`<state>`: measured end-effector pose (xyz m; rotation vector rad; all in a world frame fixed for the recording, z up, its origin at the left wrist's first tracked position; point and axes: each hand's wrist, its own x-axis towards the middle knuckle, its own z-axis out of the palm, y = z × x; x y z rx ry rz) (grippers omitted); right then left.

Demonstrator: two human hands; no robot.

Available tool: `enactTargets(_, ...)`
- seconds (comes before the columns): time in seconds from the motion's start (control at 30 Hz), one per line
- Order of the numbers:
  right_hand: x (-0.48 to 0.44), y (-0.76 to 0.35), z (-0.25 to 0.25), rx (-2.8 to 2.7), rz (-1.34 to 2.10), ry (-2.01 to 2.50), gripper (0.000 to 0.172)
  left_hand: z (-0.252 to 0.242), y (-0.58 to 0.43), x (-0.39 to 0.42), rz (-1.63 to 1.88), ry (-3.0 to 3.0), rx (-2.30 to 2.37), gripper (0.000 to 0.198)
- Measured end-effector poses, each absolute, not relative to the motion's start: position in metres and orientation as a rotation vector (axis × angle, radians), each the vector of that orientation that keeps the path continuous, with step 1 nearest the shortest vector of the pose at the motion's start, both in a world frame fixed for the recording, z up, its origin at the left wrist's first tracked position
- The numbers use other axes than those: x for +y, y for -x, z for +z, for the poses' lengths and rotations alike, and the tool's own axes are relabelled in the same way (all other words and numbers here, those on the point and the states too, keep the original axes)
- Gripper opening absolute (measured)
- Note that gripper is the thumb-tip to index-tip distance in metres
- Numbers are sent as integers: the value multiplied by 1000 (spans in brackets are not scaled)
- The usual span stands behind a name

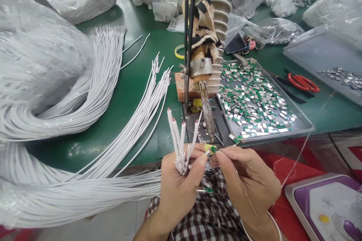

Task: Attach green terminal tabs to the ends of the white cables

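Observation:
My left hand [181, 184] is closed around a bundle of white cables [182, 141], their cut ends pointing up. Its thumb and forefinger pinch one cable end against a small green circuit board [214, 149]. Yellow tape wraps a fingertip there. From the other side, my right hand [249, 177] pinches the same board. A second board with a metal plug [234, 138] sticks out by its fingers, and a thin silvery wire [246, 192] trails below that hand. Just above both hands, a clamped soldering iron [207, 113] points down. Another green board [208, 189] shows beneath my left hand.
A clear tray [299, 126] of green boards lies right of the iron, beside red-handled pliers [303, 82]. White cable bundles [107, 67] cover the left side. A ribbed hose [216, 7] and brick [181, 86] stand behind the iron. A purple-white device [325, 203] sits lower right.

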<state>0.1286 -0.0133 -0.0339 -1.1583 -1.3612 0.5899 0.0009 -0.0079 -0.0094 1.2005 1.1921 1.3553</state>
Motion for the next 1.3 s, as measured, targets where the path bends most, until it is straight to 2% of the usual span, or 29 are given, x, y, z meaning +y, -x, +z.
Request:
enactTargets(0.13, -13, -132, -35, -1267, 594, 1138, 11, -7, -2, -6, 1350, -1223, 1237, 21)
enactTargets(0.27, -3, -138, -28, -1048, 952, 964, 38, -7, 0, -4, 1312, -1207, 1249, 21)
enactTargets(0.3, 0, -139, -26, -990, 1051, 955, 39, -7, 0, -4, 1299, -1201, 1255, 20)
enactTargets(0.37, 3, -140, -24, -936, 1130, 1006, 28, -7, 1, -2, 1289, -1193, 1261, 20)
enactTargets(0.43, 2, -141, -23, -997, 1025, 1115, 16, -6, 1, 0, 1292, -1195, 1244, 21)
enactTargets(0.5, 0, -143, -22, -1155, 785, 1202, 13, -4, 1, 2, 1294, -1202, 1230, 21)
enactTargets(0.6, -2, -146, -16, -1456, 434, 1146, 20, -1, 1, 4, 1286, -1209, 1233, 21)
enactTargets(0.7, -2, -145, -7, -1646, 278, 1069, 24, 1, 0, 7, 1279, -1191, 1242, 20)
enactTargets(0.8, 0, -142, 0, -1707, 161, 1106, 20, 3, -1, 9, 1265, -1187, 1261, 20)
enactTargets(1.0, 2, -139, 3, -1732, 90, 1090, 17, 7, 0, 10, 1264, -1184, 1272, 19)
enactTargets(1.3, -3, -146, 4, -1785, 212, 1087, 24, 2, 4, 4, 1254, -1200, 1179, 21)
